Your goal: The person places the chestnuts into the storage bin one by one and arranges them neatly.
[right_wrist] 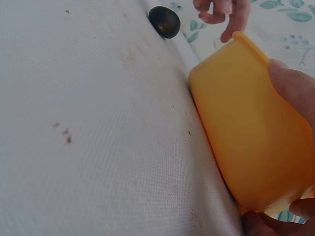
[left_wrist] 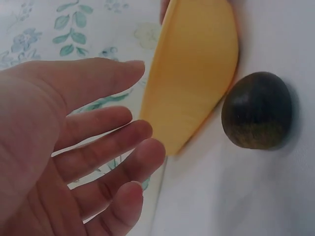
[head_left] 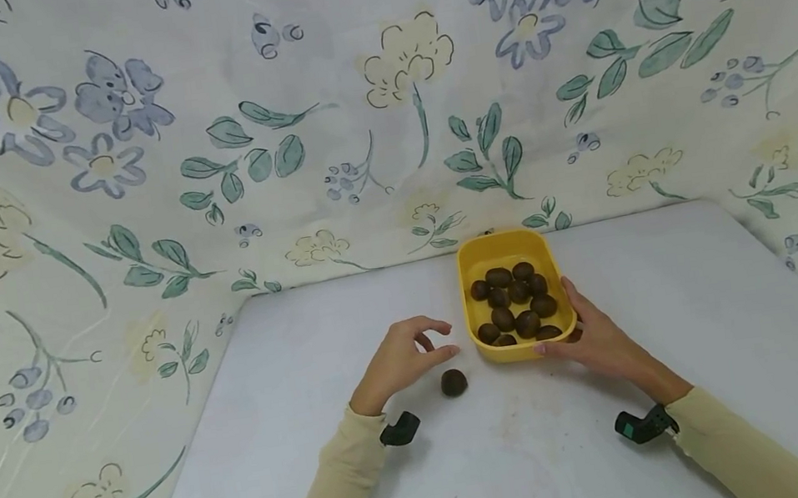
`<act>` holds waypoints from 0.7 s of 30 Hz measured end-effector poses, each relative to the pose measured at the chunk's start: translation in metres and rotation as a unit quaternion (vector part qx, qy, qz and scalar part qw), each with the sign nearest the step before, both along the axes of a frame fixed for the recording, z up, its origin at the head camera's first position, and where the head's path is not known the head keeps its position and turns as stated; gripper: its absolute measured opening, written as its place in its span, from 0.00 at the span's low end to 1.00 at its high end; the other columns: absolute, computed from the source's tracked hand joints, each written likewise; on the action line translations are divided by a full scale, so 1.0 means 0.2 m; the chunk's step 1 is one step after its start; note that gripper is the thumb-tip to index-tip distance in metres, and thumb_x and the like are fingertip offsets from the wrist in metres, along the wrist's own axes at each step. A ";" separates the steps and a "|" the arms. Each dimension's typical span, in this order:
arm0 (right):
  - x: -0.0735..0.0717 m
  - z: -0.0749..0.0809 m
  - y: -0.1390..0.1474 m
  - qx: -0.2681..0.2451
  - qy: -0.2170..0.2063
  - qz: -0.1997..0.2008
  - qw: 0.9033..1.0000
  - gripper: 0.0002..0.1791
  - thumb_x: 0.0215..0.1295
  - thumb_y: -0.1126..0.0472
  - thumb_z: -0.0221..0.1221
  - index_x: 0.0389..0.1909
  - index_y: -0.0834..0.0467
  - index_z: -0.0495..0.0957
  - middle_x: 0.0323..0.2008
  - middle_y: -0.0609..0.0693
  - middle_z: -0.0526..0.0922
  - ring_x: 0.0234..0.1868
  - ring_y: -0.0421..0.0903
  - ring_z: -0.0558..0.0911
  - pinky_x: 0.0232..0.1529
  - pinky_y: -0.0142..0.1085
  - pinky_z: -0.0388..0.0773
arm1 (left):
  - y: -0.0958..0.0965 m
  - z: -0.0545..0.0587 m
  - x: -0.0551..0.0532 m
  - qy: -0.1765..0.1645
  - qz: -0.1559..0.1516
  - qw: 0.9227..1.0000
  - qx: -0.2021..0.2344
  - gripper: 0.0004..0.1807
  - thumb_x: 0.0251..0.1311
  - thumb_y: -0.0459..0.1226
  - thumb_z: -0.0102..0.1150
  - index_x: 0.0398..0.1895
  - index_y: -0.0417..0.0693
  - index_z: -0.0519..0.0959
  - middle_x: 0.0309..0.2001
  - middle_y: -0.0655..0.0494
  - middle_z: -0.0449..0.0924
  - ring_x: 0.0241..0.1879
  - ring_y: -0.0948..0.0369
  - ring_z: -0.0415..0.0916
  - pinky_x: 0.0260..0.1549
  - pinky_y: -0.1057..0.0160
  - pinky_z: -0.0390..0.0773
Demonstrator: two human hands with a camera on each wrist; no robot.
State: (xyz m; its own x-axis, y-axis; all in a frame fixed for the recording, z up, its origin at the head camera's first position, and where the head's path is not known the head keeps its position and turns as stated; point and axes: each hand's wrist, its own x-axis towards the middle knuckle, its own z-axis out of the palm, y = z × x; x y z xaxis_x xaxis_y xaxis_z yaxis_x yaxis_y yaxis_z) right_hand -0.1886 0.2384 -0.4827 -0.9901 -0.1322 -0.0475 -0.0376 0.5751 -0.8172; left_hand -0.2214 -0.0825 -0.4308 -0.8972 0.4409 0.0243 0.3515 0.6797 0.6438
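A yellow rectangular plastic container [head_left: 496,248] stands on the table with several dark brown, round to oval, fruit-like balls [head_left: 528,324] inside. My right hand [head_left: 601,346] grips its near right corner, the thumb [right_wrist: 295,91] on the rim and the fingers around the side. To the left of the container, my left hand [head_left: 400,358] hovers with loosely bent fingers and nothing in them. One loose dark round ball [head_left: 454,382] lies on the table just below that hand, apart from the container. Up close it looks greenish-black and smooth [left_wrist: 257,110].
A white cloth-covered table [head_left: 519,469] carries everything. Small reddish-brown specks [right_wrist: 66,135] mark its surface near the container. Behind and at the sides hangs a floral sheet [head_left: 344,63], close to the container's far end. Each wrist wears a small black camera [head_left: 645,424].
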 end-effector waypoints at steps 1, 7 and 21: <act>0.00 0.00 0.00 0.000 -0.001 -0.001 1.000 0.73 0.55 0.34 0.73 0.84 0.53 0.29 0.85 0.61 0.40 0.83 0.68 0.48 0.77 0.64 0.53 | -0.01 0.00 0.00 -0.004 -0.001 1.000 -0.002 0.22 0.62 0.46 0.72 0.56 0.47 0.85 0.53 0.52 0.87 0.39 0.61 0.78 0.34 0.64 0.78; 0.00 0.00 0.00 -0.002 -0.011 -0.005 1.000 0.74 0.54 0.33 0.73 0.84 0.53 0.29 0.85 0.61 0.39 0.83 0.67 0.47 0.78 0.64 0.50 | -0.02 -0.03 -0.01 -0.032 -0.021 0.999 -0.016 0.23 0.59 0.48 0.74 0.55 0.49 0.86 0.51 0.54 0.88 0.37 0.61 0.78 0.32 0.63 0.78; -0.01 -0.02 0.01 0.001 0.001 0.000 1.000 0.74 0.55 0.34 0.72 0.84 0.53 0.29 0.85 0.61 0.40 0.83 0.67 0.49 0.78 0.63 0.53 | -0.03 -0.05 -0.01 -0.038 -0.086 0.995 -0.043 0.23 0.56 0.46 0.77 0.53 0.46 0.86 0.49 0.53 0.88 0.34 0.65 0.79 0.28 0.67 0.77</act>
State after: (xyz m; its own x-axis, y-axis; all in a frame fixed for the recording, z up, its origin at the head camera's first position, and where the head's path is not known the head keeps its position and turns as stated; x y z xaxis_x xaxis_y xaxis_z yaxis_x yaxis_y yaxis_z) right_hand -0.1907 0.2395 -0.4861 -0.9901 -0.1324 -0.0468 -0.0387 0.5773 -0.8156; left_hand -0.2236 -0.0892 -0.4414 -0.8059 0.5860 -0.0851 0.4202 0.6672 0.6150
